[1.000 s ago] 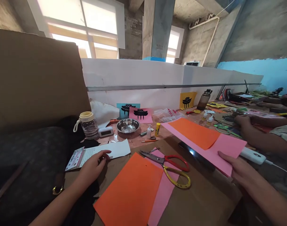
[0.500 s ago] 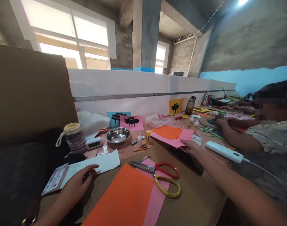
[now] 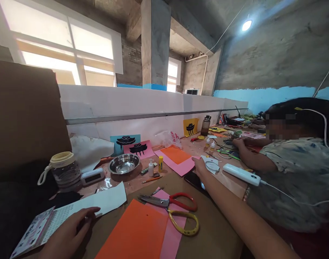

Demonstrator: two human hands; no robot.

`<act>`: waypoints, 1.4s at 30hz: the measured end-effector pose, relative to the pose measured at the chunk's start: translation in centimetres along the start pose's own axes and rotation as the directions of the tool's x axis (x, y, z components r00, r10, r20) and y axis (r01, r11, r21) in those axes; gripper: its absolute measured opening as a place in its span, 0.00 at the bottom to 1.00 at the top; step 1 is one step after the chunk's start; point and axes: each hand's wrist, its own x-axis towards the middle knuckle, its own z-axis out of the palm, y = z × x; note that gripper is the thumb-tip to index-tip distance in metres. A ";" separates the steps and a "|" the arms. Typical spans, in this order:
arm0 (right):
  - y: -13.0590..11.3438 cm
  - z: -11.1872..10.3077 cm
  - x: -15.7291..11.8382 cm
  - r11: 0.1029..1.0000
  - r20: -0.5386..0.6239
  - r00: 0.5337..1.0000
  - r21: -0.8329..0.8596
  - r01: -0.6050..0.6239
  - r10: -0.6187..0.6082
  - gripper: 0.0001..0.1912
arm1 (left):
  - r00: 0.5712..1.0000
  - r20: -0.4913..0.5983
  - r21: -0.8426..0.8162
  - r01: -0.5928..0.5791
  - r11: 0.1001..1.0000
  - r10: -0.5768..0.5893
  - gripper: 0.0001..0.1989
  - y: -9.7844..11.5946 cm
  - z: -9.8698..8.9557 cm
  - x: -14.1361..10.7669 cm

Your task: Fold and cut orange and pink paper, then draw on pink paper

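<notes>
Right hand (image 3: 200, 167) at the pink sheet (image 3: 182, 169), just right of centre
Its grip I cannot tell; lower left, left hand (image 3: 72, 226) loosely curled by white paper (image 3: 109, 199)

- You are looking from your head, above the near edge of the surface (image 3: 133, 183).
- You are facing forward and down, across to the far edge's white partition (image 3: 132, 99).
- You are seeing your left hand (image 3: 74, 228) close up.
</notes>
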 end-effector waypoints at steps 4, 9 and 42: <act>-1.4 0.2 -2.7 0.963 0.112 0.967 -0.118 0.242 -0.229 0.20 | 1.000 -0.014 -0.003 -0.008 1.000 0.008 0.20 0.0 0.0 -0.1; -1.3 2.9 -11.2 0.855 0.604 0.716 -0.108 0.507 -0.349 0.12 | 0.999 0.019 0.015 0.032 0.999 -0.032 0.19 -0.2 -0.1 -0.2; -4.0 3.1 -14.2 0.416 0.868 0.262 -0.071 0.906 -0.423 0.10 | 0.988 -0.021 0.111 -0.149 0.983 0.152 0.16 1.7 -0.6 -0.6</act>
